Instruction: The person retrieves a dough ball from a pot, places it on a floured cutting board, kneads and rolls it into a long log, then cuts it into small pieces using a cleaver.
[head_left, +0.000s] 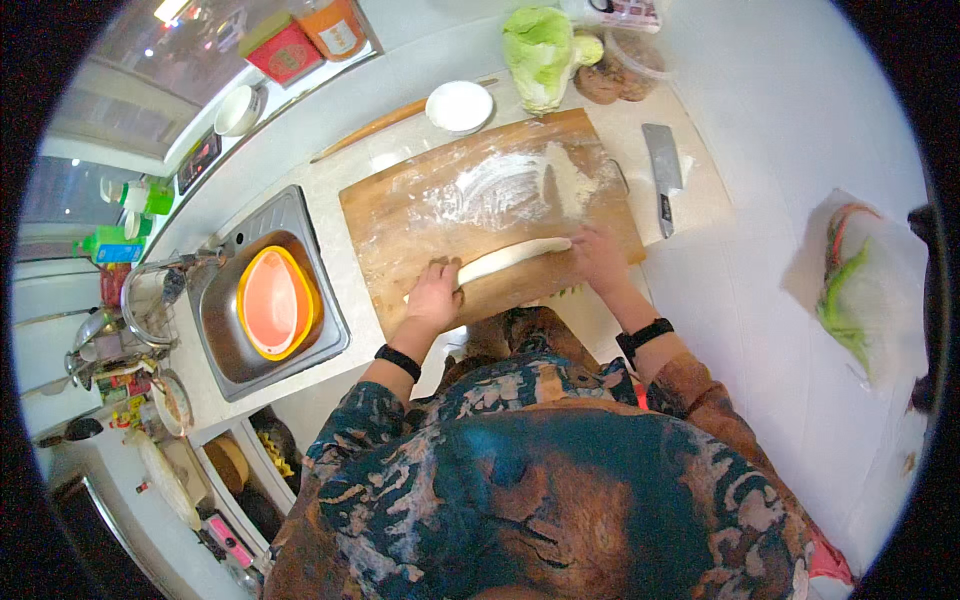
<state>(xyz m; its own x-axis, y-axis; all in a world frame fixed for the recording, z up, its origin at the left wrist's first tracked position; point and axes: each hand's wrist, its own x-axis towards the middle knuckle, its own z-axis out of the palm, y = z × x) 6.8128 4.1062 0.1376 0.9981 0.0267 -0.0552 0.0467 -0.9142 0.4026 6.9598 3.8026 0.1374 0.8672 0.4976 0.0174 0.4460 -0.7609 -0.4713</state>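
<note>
A long pale roll of dough (514, 259) lies across the near part of a wooden cutting board (397, 225). My left hand (436, 291) is over its left part, fingers curled down around it. A small white bit shows just left of that hand, perhaps the dough's covered end. At the other end, my right hand (598, 257) grips the tip of the roll, and its fingers are partly hidden. White flour (499, 184) is smeared over the board beyond the dough, with a thicker patch towards the right.
Left of the board is a steel sink (217, 341) with an orange and yellow basin (271, 300). Behind stand a white bowl (459, 107), a wooden rolling pin (375, 127) and a cabbage (538, 56). A cleaver (663, 169) rests on the counter at right.
</note>
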